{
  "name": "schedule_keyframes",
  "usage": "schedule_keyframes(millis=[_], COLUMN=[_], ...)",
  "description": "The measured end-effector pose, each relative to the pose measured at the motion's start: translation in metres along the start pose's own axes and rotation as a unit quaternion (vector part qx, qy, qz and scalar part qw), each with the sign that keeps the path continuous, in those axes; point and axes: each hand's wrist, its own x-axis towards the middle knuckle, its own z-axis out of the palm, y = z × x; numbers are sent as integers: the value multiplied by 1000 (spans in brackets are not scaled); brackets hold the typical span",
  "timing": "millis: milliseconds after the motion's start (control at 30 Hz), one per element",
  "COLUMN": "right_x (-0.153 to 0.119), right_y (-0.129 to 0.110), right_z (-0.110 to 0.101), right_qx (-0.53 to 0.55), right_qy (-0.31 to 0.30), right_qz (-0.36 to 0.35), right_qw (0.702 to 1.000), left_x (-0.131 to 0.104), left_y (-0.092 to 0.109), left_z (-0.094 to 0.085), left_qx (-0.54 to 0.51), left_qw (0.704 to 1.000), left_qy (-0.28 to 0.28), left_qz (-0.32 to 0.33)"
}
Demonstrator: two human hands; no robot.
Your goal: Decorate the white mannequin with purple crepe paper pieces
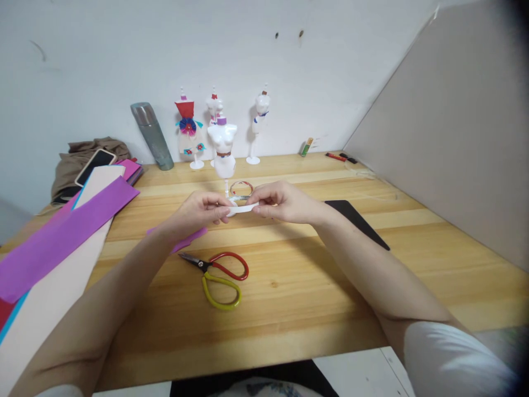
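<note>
A thin white strip (243, 209) is stretched between my two hands above the table. My left hand (204, 208) pinches its left end between thumb and fingers. At the other end, my right hand (275, 202) grips it in the same way. Just behind the hands stands a small white mannequin (223, 135) with a purple neck band and a brown waist band; its base is partly hidden. A roll of tape (242, 188) lies behind the strip. Nearer to me, scissors (215, 274) with one red and one yellow handle rest on the wood. Purple scraps (190, 240) lie partly under my left forearm.
Coloured sheets (70, 237) are stacked at the left, near a phone (96, 165) and brown cloth. A thermos (152, 135) and several dressed mannequins (188, 124) stand by the wall. A black flat board (357, 223) lies right; a white partition (454, 121) rises beyond.
</note>
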Motion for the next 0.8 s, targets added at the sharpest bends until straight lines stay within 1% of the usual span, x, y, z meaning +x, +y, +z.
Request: schedule_keyframes(millis=[67,167,267,367,467,567,633,700,800], right_x=[0,-2,-4,-6,-10,-12,-12,-10,-5], right_y=[0,3,7,6,-1,-8,-8,-3,5], right_z=[-1,-3,-5,-6,-9,-14,-17,-16,-10], right_qx=[11,74,150,192,175,130,123,138,189], right_qy=[-16,-23,-18,-19,-5,18,36,40,8], right_qz=[-19,-44,-32,-7,40,84,85,83,70], right_qw=[1000,996,988,981,984,988,988,986,979], left_x=[0,3,4,3,0,-1,-1,0,2], left_y=[-3,-8,-12,-12,-10,-10,-11,-12,-15], left_z=[-3,-9,-14,-15,-14,-13,-13,-13,-11], left_qx=[-16,-34,-42,-62,-89,-152,-205,-244,-293], left_qw=[1000,999,998,996,992,983,973,963,946], left_qy=[-1,-4,-24,-39,-63,-89,-93,-106,-119], left_qz=[3,22,43,60,59,54,49,48,64])
